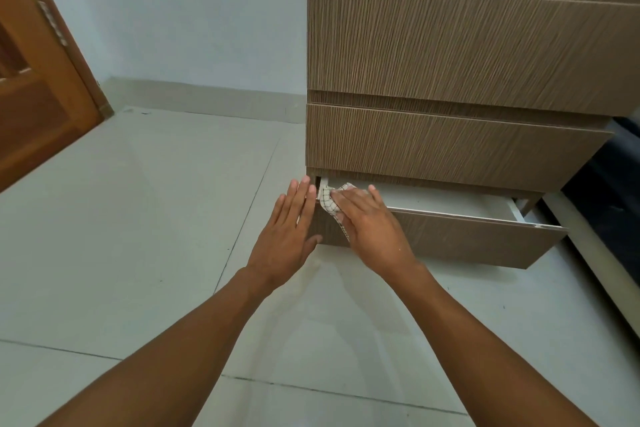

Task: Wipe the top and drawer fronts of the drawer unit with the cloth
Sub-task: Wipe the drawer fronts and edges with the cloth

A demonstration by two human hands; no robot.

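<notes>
The brown wood-grain drawer unit point(450, 45) stands on the right, with two upper drawer fronts closed. Its bottom drawer point(467, 239) is pulled out, showing a white inside. A white checked cloth point(327, 199) lies over the left end of that drawer's top edge, pressed under my right hand point(372, 225). My left hand point(285, 236) is flat with straight fingers, resting against the drawer's left end, holding nothing. The unit's top is out of view.
Pale floor tiles point(156, 218) spread to the left and toward me. A brown wooden door point(38, 90) stands at the far left against the light wall. Something dark point(609, 191) lies at the right beside the unit.
</notes>
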